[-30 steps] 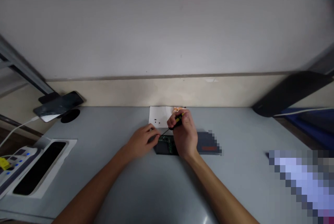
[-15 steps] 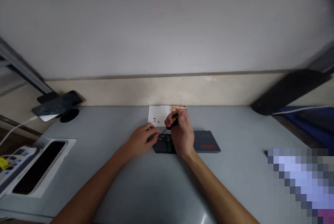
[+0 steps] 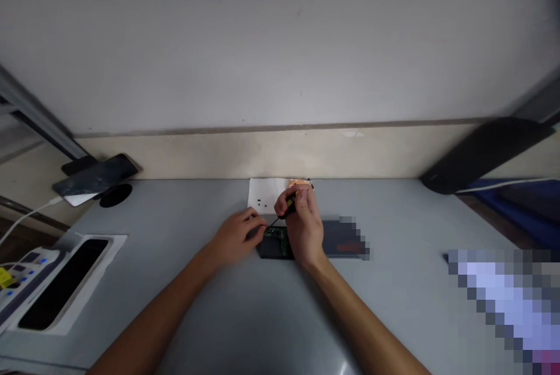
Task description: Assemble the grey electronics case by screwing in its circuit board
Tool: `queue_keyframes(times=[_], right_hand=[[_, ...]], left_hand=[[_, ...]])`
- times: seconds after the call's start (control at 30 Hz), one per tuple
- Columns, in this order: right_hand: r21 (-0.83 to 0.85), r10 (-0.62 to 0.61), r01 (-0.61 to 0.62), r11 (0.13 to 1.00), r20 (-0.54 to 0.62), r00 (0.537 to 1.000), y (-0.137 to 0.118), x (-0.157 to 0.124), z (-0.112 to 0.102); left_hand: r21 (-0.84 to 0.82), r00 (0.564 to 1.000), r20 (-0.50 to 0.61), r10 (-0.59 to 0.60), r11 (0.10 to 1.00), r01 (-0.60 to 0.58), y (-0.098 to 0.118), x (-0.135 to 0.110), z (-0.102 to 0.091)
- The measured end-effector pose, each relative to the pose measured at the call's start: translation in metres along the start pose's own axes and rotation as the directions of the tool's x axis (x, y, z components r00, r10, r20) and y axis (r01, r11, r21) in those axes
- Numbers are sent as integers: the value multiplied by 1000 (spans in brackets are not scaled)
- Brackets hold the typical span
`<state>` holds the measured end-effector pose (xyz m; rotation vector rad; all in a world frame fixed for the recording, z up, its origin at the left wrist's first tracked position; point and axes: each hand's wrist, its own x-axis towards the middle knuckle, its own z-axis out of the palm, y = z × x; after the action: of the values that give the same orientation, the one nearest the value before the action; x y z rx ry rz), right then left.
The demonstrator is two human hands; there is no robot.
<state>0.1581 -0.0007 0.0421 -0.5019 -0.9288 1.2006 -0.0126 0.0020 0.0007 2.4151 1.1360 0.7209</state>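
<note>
My right hand (image 3: 303, 223) is closed round a small black and yellow screwdriver (image 3: 286, 207), its thin shaft slanting down and left to a dark opened device (image 3: 275, 245) that shows a green circuit board. My left hand (image 3: 236, 236) rests at the device's left end, fingers curled against it and steadying it. A dark flat cover (image 3: 339, 238) lies just right of the device. Behind the hands lies a white sheet of paper (image 3: 262, 194) with a few tiny dark screws on it.
The grey table (image 3: 280, 316) meets a pale wall. At the left stand a phone on a holder (image 3: 94, 178) with a white cable, a white tray (image 3: 65, 281) and a power strip (image 3: 17, 276). A black lamp head (image 3: 485, 153) hangs at the right.
My right hand with the screwdriver has shifted slightly left and turned a little over the device. My left hand has stayed on the device's left end.
</note>
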Motion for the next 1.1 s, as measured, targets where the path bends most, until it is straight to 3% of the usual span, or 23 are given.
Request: queue_keyframes(times=[0.33,0.5,0.6,0.77,0.93,1.0,1.1], right_hand=[[61,-1,4,998,-49,999,-5,5,-3],[202,79,-59,978,-93,992,-15,10,0],[270,102,-69,960,-111,989,-22,13,0],[224,19,8,975,-119,993,-31,18,-7],[115,-88,115,987,-213,973,-42,23,-17],[102,-68,90,991,-201,977,-45,23,-18],[104,74,-66,992,-74,995,-44,19,-12]], left_hand=[[-50,999,-5,-36,998,36,2,0,-2],[-180,991,-80,-106,980,90,5,0,4],[-248,985,-141,-99,967,62,8,1,11],[-249,976,-190,-104,967,55,5,2,16],[-247,957,-233,-171,963,112,0,3,12],[-244,944,-267,-193,961,128,0,3,11],[-229,937,-284,-202,964,138,1,4,11]])
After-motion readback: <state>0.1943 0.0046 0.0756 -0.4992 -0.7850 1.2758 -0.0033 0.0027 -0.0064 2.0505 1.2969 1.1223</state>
